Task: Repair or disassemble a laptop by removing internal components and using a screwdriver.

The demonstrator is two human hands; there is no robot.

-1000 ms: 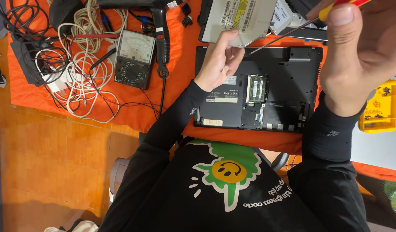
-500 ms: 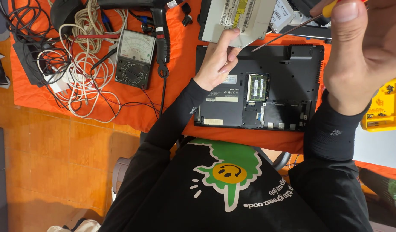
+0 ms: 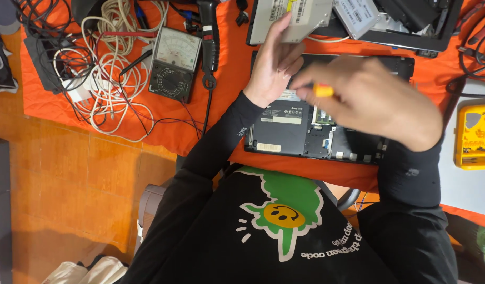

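A black laptop (image 3: 284, 131) lies upside down on an orange cloth (image 3: 229, 100), its bottom cover off and the boards showing. My left hand (image 3: 274, 63) rests at the laptop's far left edge, thumb raised and fingers loosely curled, holding nothing that I can see. My right hand (image 3: 374, 102), blurred by motion, hovers over the middle of the laptop. It grips a screwdriver with a yellow and red handle (image 3: 324, 90). The screwdriver's shaft is hidden.
A silver optical drive (image 3: 305, 16) and a drive (image 3: 358, 13) lie beyond the laptop. At the left are an analog multimeter (image 3: 174, 63), a black-handled tool (image 3: 210, 37) and tangled white and black cables (image 3: 105, 79). A yellow device (image 3: 474, 137) sits at the right.
My right hand has swung down and left with the screwdriver, from the upper right to above the laptop. My left hand stayed at the laptop's far edge.
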